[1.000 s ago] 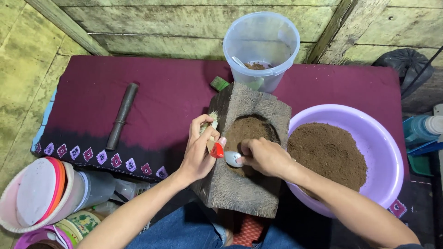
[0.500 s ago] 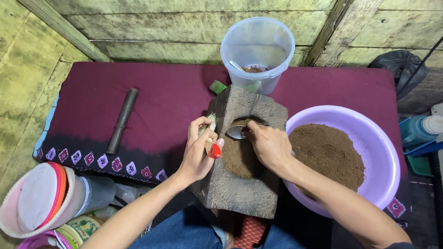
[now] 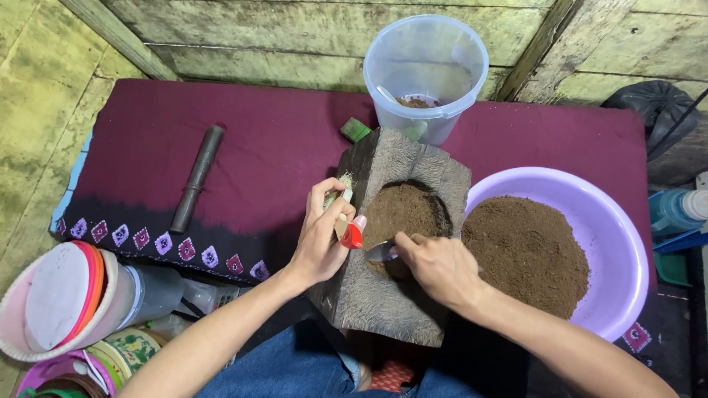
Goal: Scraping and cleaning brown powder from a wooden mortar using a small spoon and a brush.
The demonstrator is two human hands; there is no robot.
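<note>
— Spoon [image 3: 381,251] in your right hand [image 3: 440,267], is it?

— Yes. Your fingers close around its handle, and the metal bowl dips into the brown powder [image 3: 402,214] that fills the hollow of the wooden block [image 3: 383,309] in front of your knees.

— And your left hand [image 3: 321,236]?

— It curls shut around a small brush [image 3: 344,193] with a red end, bristles up, held against the block's left edge.

— What surrounds you?

— A purple basin [image 3: 627,243] heaped with the same powder touches the block on your right. A clear plastic bucket [image 3: 428,51] stands just behind the block on the maroon cloth [image 3: 265,147]. A dark pestle [image 3: 196,177] lies well apart to the left.
</note>
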